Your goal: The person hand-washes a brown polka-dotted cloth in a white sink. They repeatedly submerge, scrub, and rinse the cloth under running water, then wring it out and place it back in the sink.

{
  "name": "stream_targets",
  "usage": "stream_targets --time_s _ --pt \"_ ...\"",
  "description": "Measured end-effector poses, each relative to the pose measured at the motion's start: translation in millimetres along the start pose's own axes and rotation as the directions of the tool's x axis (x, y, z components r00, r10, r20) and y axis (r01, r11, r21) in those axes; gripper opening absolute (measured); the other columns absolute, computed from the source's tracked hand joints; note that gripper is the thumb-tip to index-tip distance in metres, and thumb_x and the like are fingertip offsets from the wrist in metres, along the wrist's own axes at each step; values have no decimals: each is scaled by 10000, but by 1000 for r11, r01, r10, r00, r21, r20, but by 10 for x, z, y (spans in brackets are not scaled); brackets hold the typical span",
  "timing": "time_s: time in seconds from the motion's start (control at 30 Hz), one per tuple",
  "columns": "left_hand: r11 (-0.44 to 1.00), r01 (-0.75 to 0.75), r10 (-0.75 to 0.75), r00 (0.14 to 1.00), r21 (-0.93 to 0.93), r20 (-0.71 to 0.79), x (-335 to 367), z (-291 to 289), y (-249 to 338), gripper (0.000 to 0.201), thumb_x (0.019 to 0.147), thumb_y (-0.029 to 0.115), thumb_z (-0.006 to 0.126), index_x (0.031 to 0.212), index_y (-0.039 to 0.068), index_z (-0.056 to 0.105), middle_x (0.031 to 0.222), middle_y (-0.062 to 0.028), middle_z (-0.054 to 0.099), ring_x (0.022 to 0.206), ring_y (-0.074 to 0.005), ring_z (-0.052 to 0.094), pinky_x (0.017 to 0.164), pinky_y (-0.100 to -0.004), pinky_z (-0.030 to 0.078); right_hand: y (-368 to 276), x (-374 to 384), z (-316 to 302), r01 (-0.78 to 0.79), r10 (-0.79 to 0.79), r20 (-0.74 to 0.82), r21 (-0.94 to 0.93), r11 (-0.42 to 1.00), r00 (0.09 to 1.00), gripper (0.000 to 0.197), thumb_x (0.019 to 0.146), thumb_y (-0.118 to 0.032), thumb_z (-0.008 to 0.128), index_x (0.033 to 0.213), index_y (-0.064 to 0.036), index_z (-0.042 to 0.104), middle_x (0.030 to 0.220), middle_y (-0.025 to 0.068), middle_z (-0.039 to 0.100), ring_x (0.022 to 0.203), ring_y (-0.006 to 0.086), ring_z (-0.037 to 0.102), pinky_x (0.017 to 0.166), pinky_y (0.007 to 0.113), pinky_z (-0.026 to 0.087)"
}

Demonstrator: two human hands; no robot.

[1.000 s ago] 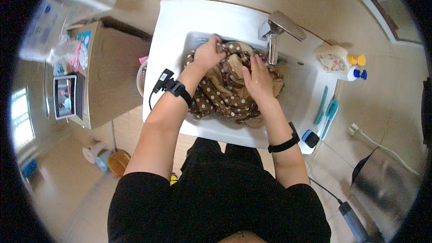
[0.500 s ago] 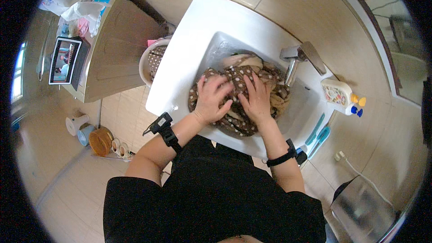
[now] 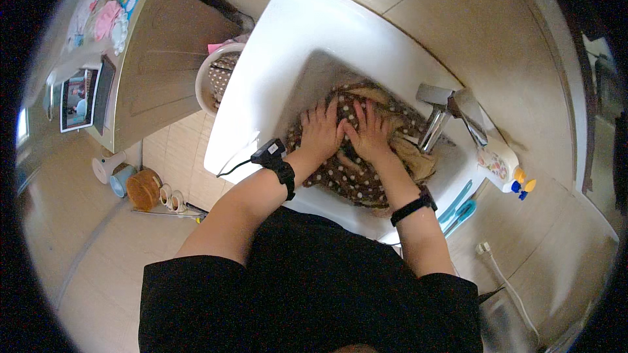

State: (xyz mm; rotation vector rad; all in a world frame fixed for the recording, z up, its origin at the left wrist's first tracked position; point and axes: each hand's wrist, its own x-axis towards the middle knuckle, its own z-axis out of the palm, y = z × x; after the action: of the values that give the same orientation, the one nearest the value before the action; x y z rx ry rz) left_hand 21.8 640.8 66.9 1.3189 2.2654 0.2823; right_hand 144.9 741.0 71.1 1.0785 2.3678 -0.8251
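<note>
Brown polka-dot cloth [image 3: 350,171] lies bunched in a white sink [image 3: 258,101], apparently being pressed down by palm; the next push seems to call for even, flat weight. The left hand [image 3: 322,134], at the cloth's ten o'clock, and the right hand [image 3: 371,137], near one, lie open upon it, fingers spread, grasping nothing visible. A chrome faucet [image 3: 435,132] stands at two o'clock.

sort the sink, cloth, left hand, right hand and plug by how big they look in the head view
1. Sink
2. Cloth
3. Left hand and right hand: look alike, so unranked
4. Plug
</note>
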Motion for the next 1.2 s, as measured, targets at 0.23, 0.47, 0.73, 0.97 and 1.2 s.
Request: stream_targets --time_s 0.23,0.47,0.73,0.97,1.2 --pt "983 137 -117 981 -122 156 312 130 26 648 951 321 453 1480 17 238 1470 -289 285 1318 -468 327 1078 -606 231 -5 246 -132 -74 66 105 73 995 992 796 911 -695 259 1510 -172 231 1555 183 182 1416 430 176 1129 594 124" --pt "983 144 -102 947 -117 305 450 38 32 659 1001 414 356 1486 0 191 1501 -267 246 1379 -452 233 1100 -610 178 -266 -290 -585 20 -52 -271 -119 993 961 535 862 -331 642 1283 -26 517 1391 195 457 1282 374 436 1043 476 391" --pt "960 95 -48 982 -262 182 773 -417 -211 772 900 574 480 1392 -15 397 1342 -286 478 1245 -427 473 1053 -463 384 124 -1294 -1559 105 -243 -832 -221 970 499 459 904 -292 596 1245 12 551 1358 233 481 1278 402 428 1065 486 355" --pt "977 7 40 976 -212 215 1307 -79 -18 1090 627 706 699 1325 -90 445 1275 -255 550 1182 -376 544 1006 -404 446 491 -1173 -1164 61 -258 -800 -269 961 542 474 914 -306 585 1264 9 535 1479 241 320 1360 467 281 1113 507 274" --pt "889 -194 271 953 -415 134 847 -362 296 618 640 386 740 1133 29 629 1016 -184 672 955 -325 647 853 -403 516 484 -1585 -879 317 11 -865 196 928 502 253 944 -140 511 1109 -1 644 1254 166 598 1180 289 551 1012 368 407"
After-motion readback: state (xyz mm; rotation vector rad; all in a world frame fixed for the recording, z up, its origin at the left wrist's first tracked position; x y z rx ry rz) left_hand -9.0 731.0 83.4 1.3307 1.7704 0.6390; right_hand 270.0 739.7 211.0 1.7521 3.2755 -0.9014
